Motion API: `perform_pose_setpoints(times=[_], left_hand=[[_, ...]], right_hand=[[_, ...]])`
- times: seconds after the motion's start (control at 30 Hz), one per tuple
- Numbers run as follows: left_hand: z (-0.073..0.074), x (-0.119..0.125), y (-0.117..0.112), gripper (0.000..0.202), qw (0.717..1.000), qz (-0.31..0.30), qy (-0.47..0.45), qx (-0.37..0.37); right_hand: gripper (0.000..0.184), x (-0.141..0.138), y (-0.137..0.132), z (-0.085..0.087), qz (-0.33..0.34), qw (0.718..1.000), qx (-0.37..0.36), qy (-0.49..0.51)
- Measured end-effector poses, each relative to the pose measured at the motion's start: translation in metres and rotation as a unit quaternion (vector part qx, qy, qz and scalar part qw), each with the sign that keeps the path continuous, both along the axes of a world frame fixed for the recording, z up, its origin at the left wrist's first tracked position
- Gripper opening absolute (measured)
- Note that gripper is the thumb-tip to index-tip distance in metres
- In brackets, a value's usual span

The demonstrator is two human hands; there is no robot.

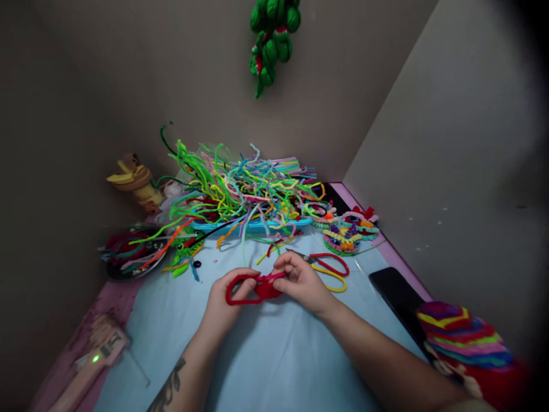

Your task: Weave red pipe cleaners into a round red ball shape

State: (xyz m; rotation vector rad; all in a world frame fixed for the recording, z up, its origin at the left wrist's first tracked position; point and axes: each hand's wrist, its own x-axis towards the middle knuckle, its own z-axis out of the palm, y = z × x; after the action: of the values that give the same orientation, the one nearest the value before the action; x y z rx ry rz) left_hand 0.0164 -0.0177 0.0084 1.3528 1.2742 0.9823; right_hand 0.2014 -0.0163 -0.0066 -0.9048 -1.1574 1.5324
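The left hand [219,294] pinches a looped red pipe-cleaner piece [266,290] while the right hand [304,285] pinches a pink strand [278,275] along its upper edge, over the blue tabletop [274,360]; red-and-yellow-handled scissors [317,267] lie just beyond the right hand, and a blue tray [257,228] heaped with pipe cleaners [240,183] stands farther back

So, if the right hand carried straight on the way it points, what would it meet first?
The right hand would likely meet the left hand, beyond the red piece they hold; depth is unclear.
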Motion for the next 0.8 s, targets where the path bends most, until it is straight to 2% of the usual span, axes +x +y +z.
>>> perform_pose_setpoints(times=[0.23, 0.33, 0.43, 0.57, 0.67, 0.8], left_hand=[[-0.002, 0.009, -0.004, 0.012, 0.999, -0.008, -0.026, -0.025], [-0.003, 0.010, -0.004, 0.015, 0.997, 0.008, -0.070, -0.042], [-0.003, 0.011, -0.004, 0.021, 0.989, 0.031, -0.124, -0.071], [-0.004, 0.015, -0.006, 0.030, 0.972, 0.029, -0.203, -0.114], [-0.004, 0.017, -0.008, 0.034, 0.950, -0.011, -0.275, -0.145], [-0.001, 0.019, -0.009, 0.041, 0.920, -0.044, -0.336, -0.198]], right_hand=[[0.023, -0.004, -0.003, 0.001, -0.019, 0.995, 0.041, -0.086], [0.023, -0.004, -0.001, -0.001, -0.037, 0.995, 0.067, -0.071], [0.020, -0.002, 0.001, -0.003, -0.038, 0.997, 0.063, -0.038], [0.017, -0.001, 0.003, -0.005, -0.036, 0.999, 0.031, -0.025], [0.013, -0.002, 0.003, -0.007, -0.049, 0.998, 0.022, -0.032], [0.008, -0.003, 0.002, -0.006, -0.054, 0.997, 0.049, -0.039]])
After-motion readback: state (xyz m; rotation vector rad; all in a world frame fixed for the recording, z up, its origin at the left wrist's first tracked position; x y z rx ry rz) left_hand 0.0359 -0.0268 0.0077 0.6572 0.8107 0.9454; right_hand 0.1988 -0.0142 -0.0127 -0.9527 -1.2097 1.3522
